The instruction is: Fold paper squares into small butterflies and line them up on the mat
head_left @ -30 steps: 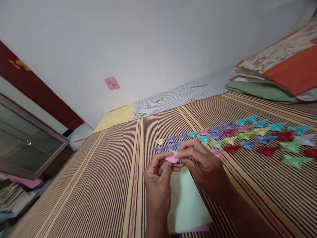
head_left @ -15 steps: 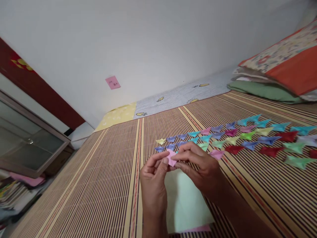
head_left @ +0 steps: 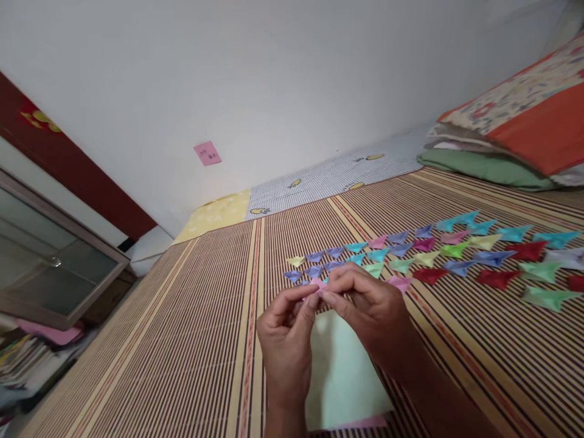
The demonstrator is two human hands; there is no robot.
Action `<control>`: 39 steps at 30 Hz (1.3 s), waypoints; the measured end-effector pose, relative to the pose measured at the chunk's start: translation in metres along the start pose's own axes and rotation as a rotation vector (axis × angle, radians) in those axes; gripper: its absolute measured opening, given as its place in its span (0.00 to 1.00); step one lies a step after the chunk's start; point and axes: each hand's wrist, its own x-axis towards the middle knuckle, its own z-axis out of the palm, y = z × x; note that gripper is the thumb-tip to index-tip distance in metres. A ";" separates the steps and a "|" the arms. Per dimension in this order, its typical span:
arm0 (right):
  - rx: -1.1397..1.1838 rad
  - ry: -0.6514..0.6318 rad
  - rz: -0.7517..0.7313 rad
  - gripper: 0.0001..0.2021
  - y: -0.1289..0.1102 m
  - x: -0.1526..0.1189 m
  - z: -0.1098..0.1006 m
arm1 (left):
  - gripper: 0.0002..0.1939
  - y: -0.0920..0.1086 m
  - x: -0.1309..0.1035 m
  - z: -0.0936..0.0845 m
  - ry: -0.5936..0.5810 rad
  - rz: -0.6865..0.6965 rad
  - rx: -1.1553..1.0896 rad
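Seemingly, left fingers [head_left: 294, 296] and right fingers [head_left: 349, 281] pinch pink paper [head_left: 318, 283] between their tips.

Below the centre of the frame, the left hand [head_left: 285, 334] stands upright above its wrist [head_left: 286, 407] while the right hand [head_left: 376, 307] slants in on its forearm [head_left: 440, 386] from the lower right, both pinching, thumbs [head_left: 306, 316] close together.

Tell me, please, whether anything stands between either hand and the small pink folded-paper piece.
Nothing visible does: the left hand and the right hand both pinch the small pink folded-paper piece directly. The pale green rectangular paper sheet lies lower in the view, not in between.
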 end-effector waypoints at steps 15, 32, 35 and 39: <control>0.097 0.065 0.120 0.08 0.002 -0.002 0.007 | 0.14 -0.005 -0.005 0.008 0.113 -0.088 -0.035; -0.080 -0.147 0.153 0.14 -0.010 0.004 -0.008 | 0.10 -0.008 -0.002 0.003 -0.072 -0.111 -0.033; -0.083 -0.151 0.166 0.14 -0.008 0.005 -0.013 | 0.07 -0.001 0.000 0.002 -0.122 -0.152 -0.011; -0.072 -0.190 0.172 0.11 -0.005 0.007 -0.018 | 0.07 0.005 -0.002 0.003 -0.105 -0.133 0.027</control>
